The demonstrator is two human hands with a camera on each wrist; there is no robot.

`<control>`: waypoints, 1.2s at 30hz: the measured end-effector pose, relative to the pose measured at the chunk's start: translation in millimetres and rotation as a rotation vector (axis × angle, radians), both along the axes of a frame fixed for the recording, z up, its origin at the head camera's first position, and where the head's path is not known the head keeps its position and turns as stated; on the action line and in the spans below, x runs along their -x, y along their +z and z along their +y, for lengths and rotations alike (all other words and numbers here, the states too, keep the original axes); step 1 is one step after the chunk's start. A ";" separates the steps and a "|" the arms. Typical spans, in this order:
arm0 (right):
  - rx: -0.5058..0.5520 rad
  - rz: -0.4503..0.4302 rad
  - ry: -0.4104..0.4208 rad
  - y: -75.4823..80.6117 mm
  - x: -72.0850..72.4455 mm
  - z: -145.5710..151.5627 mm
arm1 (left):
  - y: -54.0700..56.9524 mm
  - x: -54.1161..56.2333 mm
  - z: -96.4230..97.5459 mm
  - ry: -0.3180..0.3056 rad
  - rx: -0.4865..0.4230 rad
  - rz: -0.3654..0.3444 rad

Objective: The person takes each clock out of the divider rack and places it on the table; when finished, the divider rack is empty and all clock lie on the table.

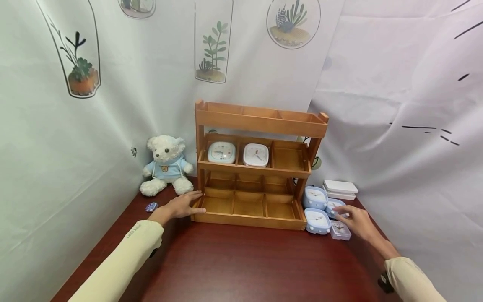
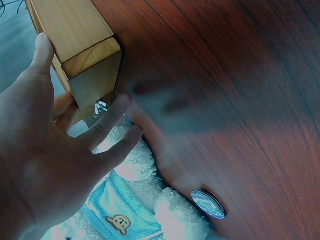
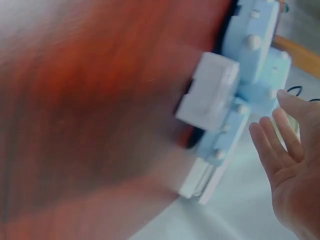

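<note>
Brown wood forms a tiered shelf, divided into compartments, standing at the far side of a dark red table. On its middle tier, a white clock with a pale green rim sits in the left compartment, and a plain white clock sits in the centre one.

To the right of the shelf, three blue clocks cluster close together, with a small whitish clock at their near right. Two white boxes lie stacked at the far side of this group.

A person's right hand hovers over the cluster, fingers loosely bent and spread, grasping nothing. Their left hand is beside the shelf's lower left end, fingers extended and free of any grip; whether it touches the wood cannot be told.

At far left sits a white teddy bear in a light blue top, with a small blue oval object near it.
</note>
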State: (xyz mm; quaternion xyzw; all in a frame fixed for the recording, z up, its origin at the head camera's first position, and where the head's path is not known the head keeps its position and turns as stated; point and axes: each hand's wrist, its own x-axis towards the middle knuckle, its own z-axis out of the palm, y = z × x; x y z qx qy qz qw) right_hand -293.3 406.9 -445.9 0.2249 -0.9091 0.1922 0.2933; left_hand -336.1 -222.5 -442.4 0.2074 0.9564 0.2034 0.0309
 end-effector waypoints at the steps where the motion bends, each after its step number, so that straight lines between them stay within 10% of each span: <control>1: 0.005 -0.005 0.003 3.7 0.1 -3.7 | -0.4 0.0 -0.4 0.000 0.001 -0.003; 36: 0.090 -0.081 0.249 119.6 40.3 -136.6 | -4.2 1.3 -1.7 0.003 -0.011 0.001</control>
